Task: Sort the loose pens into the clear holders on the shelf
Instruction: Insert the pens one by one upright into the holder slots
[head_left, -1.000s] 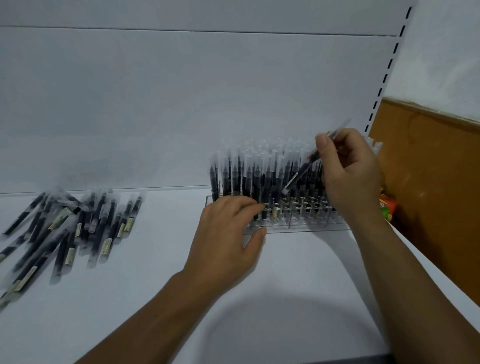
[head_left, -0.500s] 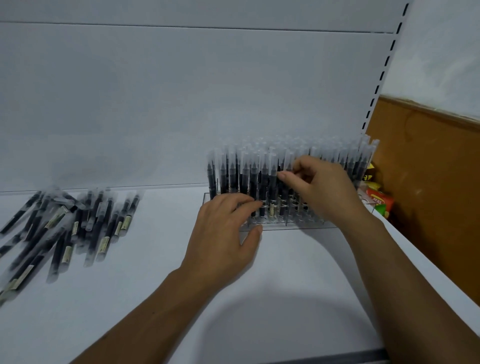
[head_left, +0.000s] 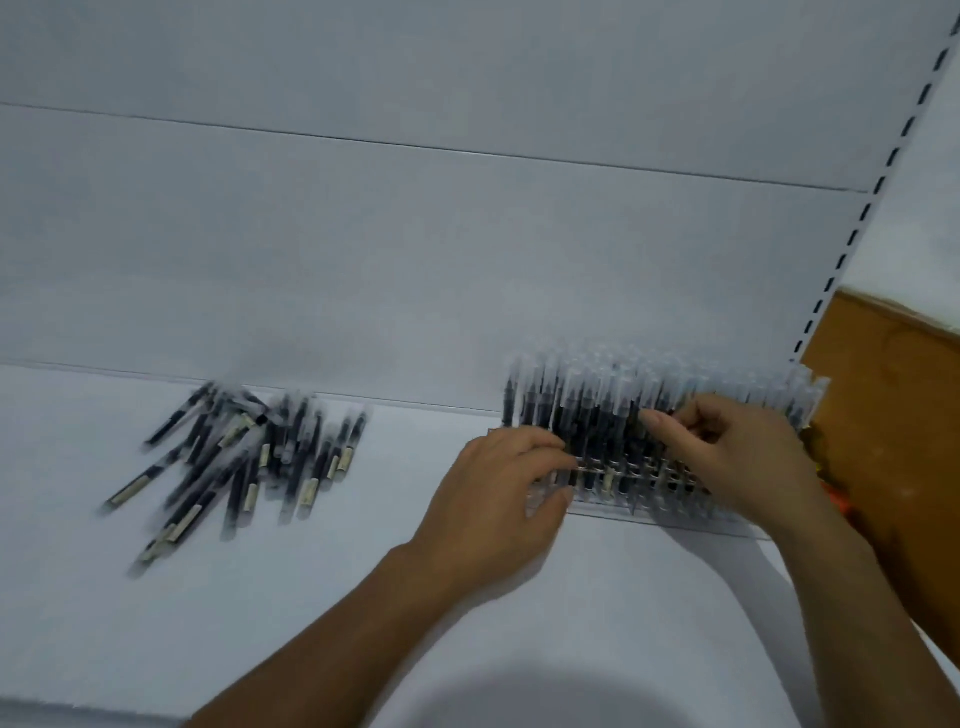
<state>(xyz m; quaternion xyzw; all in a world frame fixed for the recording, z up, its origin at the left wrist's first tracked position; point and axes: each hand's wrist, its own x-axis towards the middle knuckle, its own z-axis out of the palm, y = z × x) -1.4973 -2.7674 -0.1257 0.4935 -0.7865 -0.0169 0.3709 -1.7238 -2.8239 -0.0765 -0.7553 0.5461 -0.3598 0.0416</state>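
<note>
A clear holder (head_left: 675, 515) stands at the back right of the white shelf (head_left: 311, 597), packed with several upright black pens with clear caps (head_left: 587, 405). My left hand (head_left: 493, 499) grips the holder's front left corner between fingers and thumb. My right hand (head_left: 743, 457) is among the upright pens at the holder's middle, its fingertips curled and pinching one of them; the pen itself is mostly hidden. A pile of several loose black pens (head_left: 249, 457) lies on the shelf to the left, apart from both hands.
The shelf's white back panel rises right behind the holder. A slotted upright (head_left: 878, 182) and a brown board (head_left: 893, 441) close off the right side, with an orange packet (head_left: 836, 493) wedged beside the holder.
My right hand brought a pen down from above the holder into the rows and stays there. The left hand has kept its place on the holder. The view has swung right and up.
</note>
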